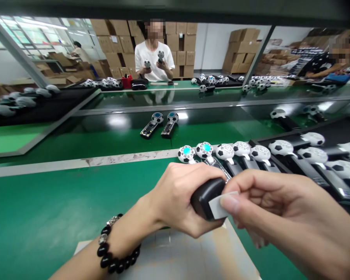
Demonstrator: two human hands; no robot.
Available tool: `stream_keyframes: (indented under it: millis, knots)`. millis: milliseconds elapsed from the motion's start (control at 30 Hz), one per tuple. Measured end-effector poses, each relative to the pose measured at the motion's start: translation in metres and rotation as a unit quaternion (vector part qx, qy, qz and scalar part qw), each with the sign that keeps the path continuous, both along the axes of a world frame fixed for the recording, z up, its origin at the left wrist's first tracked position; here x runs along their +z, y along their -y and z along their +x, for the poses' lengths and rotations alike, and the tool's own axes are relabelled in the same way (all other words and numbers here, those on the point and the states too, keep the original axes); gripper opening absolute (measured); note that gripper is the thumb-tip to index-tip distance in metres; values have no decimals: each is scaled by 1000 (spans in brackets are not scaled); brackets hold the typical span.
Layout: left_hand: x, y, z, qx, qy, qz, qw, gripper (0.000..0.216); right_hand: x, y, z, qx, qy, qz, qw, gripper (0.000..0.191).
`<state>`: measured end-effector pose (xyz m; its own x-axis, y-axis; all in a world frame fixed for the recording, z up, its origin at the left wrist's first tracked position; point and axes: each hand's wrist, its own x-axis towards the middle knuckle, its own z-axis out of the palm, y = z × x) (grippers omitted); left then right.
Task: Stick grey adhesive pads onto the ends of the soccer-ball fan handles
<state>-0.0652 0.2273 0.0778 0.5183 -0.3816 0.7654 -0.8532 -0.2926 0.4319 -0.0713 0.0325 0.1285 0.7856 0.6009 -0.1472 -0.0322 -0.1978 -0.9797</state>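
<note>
My left hand (pixel 181 194) is wrapped round a black plastic handle (pixel 202 200) with a rounded end that points toward me. Whether anything is attached at its far side is hidden by my fingers. Between thumb and index finger, my right hand (pixel 268 210) pinches a small whitish strip (pixel 218 208), which looks like a sticker or film and lies against the end of the handle. Just beyond my hands is a row of football-headed devices, among them one with a bright blue disc (pixel 205 148) and one with a plain patterned head (pixel 225 151).
A pale board (pixel 175 256) lies under my hands on the green bench (pixel 61 206). Two devices with exposed circuit innards (pixel 169 126) lie on the green belt (pixel 119 144). A black tray (pixel 347 128) at right carries several devices. Across the line a person (pixel 154 58) holds two football-headed devices.
</note>
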Motion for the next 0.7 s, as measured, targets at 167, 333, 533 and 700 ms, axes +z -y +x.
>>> stream_keyframes:
  millis: [167,333,533,700]
  knots:
    - [0,-1,1,15,16,3,1000,27,0,-3,2,11,-56,29,998,24]
    - [-1,-4,2,9,19,1,1000,27,0,-7,-1,-12,-118,36,992,28]
    - [-2,-5,3,3,20,10,1000,27,-2,-6,0,10,-126,46,991,21]
    - [-2,-3,4,-4,15,4,1000,29,-1,-7,-1,-9,-105,47,993,17]
